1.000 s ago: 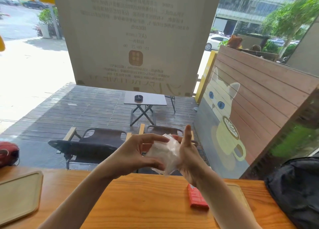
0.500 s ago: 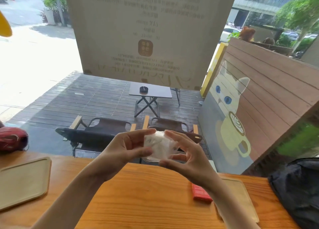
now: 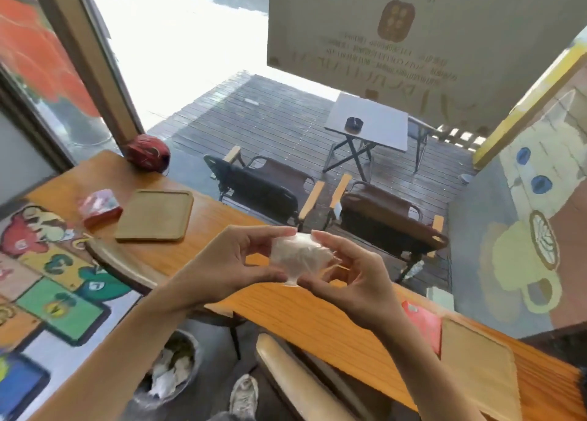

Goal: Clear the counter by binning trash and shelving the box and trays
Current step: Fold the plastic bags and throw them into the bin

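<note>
Both hands hold a crumpled clear plastic wrapper (image 3: 298, 255) above the wooden counter (image 3: 305, 319). My left hand (image 3: 232, 262) pinches its left side, and my right hand (image 3: 355, 277) grips its right side and lower tip. One wooden tray (image 3: 154, 216) lies on the counter at the left, next to a red box (image 3: 99, 207). A second wooden tray (image 3: 479, 370) lies at the right, with a flat red packet (image 3: 424, 324) beside it. A bin (image 3: 173, 368) with white trash inside stands on the floor below the counter.
A red helmet-like object (image 3: 147, 152) sits at the counter's far left end by the window frame. Stool seats (image 3: 295, 379) stand under the counter, and my shoe (image 3: 244, 395) is beside the bin. A painted panel (image 3: 47, 281) is at the left.
The view has swung left and down, bringing the bin, the red box and the left tray into sight. Both hands still hold the wrapper, now squeezed smaller.
</note>
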